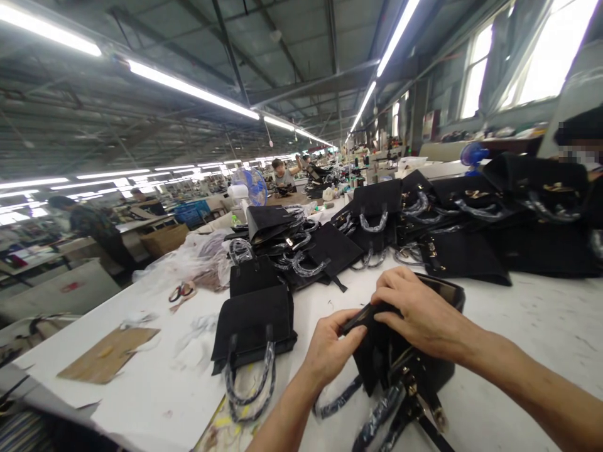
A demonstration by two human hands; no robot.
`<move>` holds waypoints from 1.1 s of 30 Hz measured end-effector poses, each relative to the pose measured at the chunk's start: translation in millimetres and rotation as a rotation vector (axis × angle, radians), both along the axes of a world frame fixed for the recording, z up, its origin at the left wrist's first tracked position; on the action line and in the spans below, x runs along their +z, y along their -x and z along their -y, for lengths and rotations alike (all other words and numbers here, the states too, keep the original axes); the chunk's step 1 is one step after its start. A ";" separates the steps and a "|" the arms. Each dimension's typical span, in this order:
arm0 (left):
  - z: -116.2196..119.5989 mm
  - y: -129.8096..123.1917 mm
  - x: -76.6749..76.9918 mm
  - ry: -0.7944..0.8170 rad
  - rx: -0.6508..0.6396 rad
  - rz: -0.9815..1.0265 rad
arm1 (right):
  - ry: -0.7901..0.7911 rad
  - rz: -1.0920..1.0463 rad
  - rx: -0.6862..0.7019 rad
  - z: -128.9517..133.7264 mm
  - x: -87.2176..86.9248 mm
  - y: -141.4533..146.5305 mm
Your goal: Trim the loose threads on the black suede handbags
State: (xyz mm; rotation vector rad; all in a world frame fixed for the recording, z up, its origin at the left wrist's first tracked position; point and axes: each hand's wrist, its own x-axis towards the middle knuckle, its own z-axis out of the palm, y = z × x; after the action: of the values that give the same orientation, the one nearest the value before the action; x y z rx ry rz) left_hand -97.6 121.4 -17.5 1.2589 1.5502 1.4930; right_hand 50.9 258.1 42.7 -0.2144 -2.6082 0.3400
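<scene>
A black handbag (426, 364) lies on the white table below me, its plastic-wrapped handles and metal fittings toward me. With thumb and fingers, my left hand (332, 345) pinches the left end of the bag's top edge. Just to the right, my right hand (409, 307) grips the same edge, thumb beneath and fingers on top. Both hands are closed on the bag, close together. Left of my hands, another black handbag (254, 323) rests flat on a stack, its wrapped handles (249, 395) hanging toward me.
Several more black handbags (461, 251) pile up along the table's far side. Scissors (181, 290), a brown cardboard piece (108, 355) and clear plastic bags (188, 254) lie to the left. A blue fan (252, 187) stands behind the pile, and co-workers sit farther back.
</scene>
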 end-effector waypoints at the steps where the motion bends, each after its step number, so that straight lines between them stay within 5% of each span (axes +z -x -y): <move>1: 0.0 -0.1 -0.7 0.000 -0.003 0.009 | -0.001 0.003 0.003 -1.0 -0.1 1.3; 9: 1.8 -2.0 4.3 0.005 -0.049 -0.053 | -0.026 0.031 0.039 -3.1 -1.5 7.1; 23: -2.5 -6.2 5.2 0.020 0.024 -0.157 | 0.014 0.057 -0.159 7.8 0.3 10.0; 33: -14.4 -9.4 17.8 -0.013 0.305 -0.429 | -0.047 0.076 -0.183 -12.8 -4.1 0.7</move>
State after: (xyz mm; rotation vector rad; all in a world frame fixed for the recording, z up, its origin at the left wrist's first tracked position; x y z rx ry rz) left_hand -88.2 135.7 0.3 1.4696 2.0921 1.4783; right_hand 50.2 270.9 38.6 -0.4539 -2.6419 0.2100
